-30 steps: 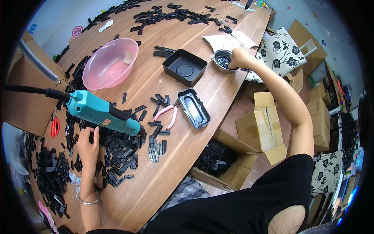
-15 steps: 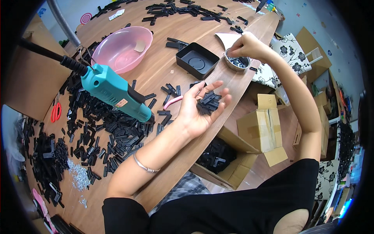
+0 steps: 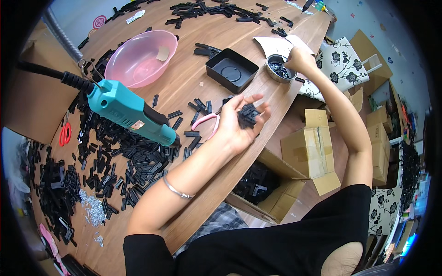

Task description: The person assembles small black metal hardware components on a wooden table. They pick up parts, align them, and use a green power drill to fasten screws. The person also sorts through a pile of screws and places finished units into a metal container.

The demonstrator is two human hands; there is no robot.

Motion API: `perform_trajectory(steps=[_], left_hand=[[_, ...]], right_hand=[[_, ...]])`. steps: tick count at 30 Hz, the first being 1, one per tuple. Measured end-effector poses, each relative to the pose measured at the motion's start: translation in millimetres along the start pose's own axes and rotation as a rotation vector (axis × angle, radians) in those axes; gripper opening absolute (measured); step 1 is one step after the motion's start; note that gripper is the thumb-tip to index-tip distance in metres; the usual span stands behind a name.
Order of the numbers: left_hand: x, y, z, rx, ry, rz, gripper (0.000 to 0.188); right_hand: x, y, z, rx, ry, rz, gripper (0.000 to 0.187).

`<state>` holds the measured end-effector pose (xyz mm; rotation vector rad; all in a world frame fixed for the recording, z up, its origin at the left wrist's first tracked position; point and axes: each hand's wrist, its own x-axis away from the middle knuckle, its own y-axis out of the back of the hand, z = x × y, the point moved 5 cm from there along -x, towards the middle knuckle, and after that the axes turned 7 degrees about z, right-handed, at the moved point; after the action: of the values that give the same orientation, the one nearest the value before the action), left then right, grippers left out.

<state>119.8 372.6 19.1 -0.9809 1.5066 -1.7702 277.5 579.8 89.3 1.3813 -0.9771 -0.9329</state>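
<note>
My left hand [image 3: 235, 123], palm up above the table's edge, cups a small pile of black plastic parts [image 3: 247, 116], its fingers half curled round them. At the far right edge of the table my right hand [image 3: 300, 60] reaches into a round metal bowl [image 3: 282, 79] of small dark pieces. Its fingertips are bent down inside the rim, and whatever they pinch is hidden. Close to the bowl stands an open black rectangular box [image 3: 232, 71]. Pink-handled pliers [image 3: 205, 120] lie beside my left hand, partly covered by it.
A teal electric screwdriver [image 3: 131, 110] hangs over the table's left side. Black plastic parts [image 3: 142, 168] are heaped below it, near silver screws [image 3: 93, 209]. A pink basin [image 3: 140, 60] stands behind. Red scissors [image 3: 65, 133] lie far left. Open cardboard boxes [image 3: 306, 152] stand beside the table.
My right hand has shifted right across the bowl to its right side, baring more of the pieces inside. The left hand has turned slightly, its fingers curling more round the parts.
</note>
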Motion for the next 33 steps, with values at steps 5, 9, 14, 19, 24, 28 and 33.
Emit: perform_trajectory(steps=[5,9,14,19,24,28,33], left_hand=[[-32,-12,-12,-0.059,-0.22,-0.037,0.045],[-46,4,-27,-0.012,-0.148,-0.001,0.028],[-29,0,-13,-0.001,-0.047,-0.018,0.02],[-30,6,-18,0.014,-0.066,-0.017,0.021],[-36,5,-13,0.002,-0.066,-0.036,0.023],[-42,-2,-9,0.031,-0.062,-0.049,0.025],[-48,-10,-7,0.009,-0.064,0.001,0.031]], right_hand=[[26,46,41,-0.484,0.127,0.36,0.022],[-16,22,17,0.051,0.245,0.011,0.013],[-22,-24,-19,0.164,0.204,0.127,0.012],[-16,-21,-10,0.119,0.247,0.173,0.015],[-8,-22,-13,-0.068,0.382,0.09,0.015],[-8,-23,-11,0.033,0.373,0.144,0.018],[4,-1,-5,0.145,0.341,0.128,0.024]])
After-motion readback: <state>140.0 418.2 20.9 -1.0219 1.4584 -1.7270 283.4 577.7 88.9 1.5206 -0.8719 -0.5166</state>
